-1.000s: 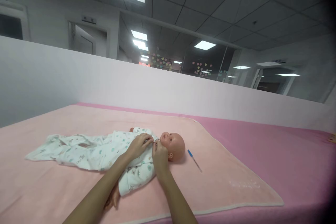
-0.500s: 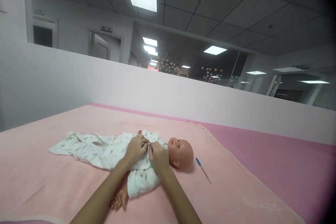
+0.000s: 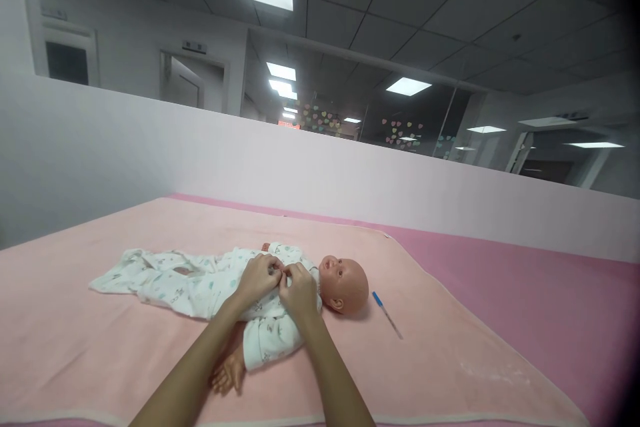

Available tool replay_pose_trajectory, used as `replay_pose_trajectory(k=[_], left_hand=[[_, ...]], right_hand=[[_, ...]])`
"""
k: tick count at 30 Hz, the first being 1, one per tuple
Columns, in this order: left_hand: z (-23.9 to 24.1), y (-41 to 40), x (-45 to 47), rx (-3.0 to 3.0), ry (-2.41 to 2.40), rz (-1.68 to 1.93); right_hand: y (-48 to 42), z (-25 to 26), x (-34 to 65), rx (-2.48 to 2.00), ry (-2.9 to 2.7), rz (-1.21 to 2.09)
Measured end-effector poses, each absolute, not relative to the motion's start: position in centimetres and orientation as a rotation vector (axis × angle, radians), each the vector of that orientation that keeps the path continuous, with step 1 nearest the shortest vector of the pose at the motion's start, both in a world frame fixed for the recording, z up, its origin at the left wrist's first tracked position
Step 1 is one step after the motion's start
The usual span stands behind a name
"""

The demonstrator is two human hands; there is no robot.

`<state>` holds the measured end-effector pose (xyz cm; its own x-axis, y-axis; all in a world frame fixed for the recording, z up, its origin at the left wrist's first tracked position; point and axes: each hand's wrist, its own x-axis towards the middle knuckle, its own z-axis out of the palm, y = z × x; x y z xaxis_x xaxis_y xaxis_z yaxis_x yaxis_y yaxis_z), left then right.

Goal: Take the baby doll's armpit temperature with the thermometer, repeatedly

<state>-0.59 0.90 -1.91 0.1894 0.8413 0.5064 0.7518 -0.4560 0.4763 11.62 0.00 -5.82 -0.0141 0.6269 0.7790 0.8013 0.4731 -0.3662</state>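
Note:
A baby doll [image 3: 345,283] lies on its back, its head to the right. It wears a white printed baby outfit [image 3: 190,287] with long sleeves, and the cloth stretches to the left over the legs. Over the chest, my left hand [image 3: 260,278] has its fingers curled in a pinch on the front of the outfit. Right against it, my right hand [image 3: 299,288] pinches the cloth just below the doll's neck. The fingertips of both hands meet, and the small spot between them is hidden. One doll hand [image 3: 229,373] sticks out of the near sleeve.
A pen with a blue cap [image 3: 387,313] lies to the right of the doll's head. Beneath everything is a peach blanket [image 3: 450,360] over a pink surface [image 3: 525,280]. A low white wall [image 3: 300,167] stands behind, with glass above it.
Both hands stay at the doll's chest, their fingertips drawn slightly closer together. The view has tilted a little; the doll and the pen lie as before.

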Motion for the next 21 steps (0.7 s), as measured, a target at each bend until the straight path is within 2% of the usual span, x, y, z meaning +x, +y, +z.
replay_pose_trajectory(k=[21], left_hand=[[-1.84,0.88,-0.81,2.134,1.325,1.207]], right_hand=[[-0.02,-5.87,11.82,-1.180,-1.678,-0.119]])
